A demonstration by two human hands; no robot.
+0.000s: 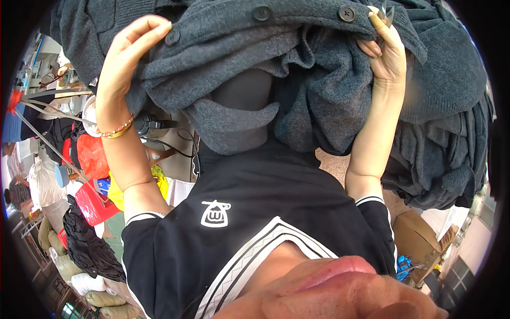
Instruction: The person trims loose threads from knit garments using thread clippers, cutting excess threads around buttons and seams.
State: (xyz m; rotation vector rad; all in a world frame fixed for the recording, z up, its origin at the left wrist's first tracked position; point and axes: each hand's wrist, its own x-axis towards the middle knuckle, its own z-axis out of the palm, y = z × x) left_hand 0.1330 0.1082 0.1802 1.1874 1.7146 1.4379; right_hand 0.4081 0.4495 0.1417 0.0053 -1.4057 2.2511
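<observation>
A dark grey knit cardigan [223,50] is spread across my lap, its button band stretched sideways between my hands. Three dark round buttons show along the band, among them a middle button [261,13]. My left hand [139,42] pinches the band's left end, fingertips beside the left button [172,37]. At the right end, just past the right button [347,14], my right hand [383,45] is closed on the band's edge. A tan wrap covers one of its digits. Beside those fingertips a small shiny pointed thing [390,15] sticks up; its kind is unclear.
More grey knitwear [441,154] is heaped at the right, above a cardboard box [417,239]. On the left are a red plastic bag [91,154], a black bundle [87,239], several pale sacks [103,299] and a dark cable [186,135]. Metal rods [53,141] cross near my left forearm.
</observation>
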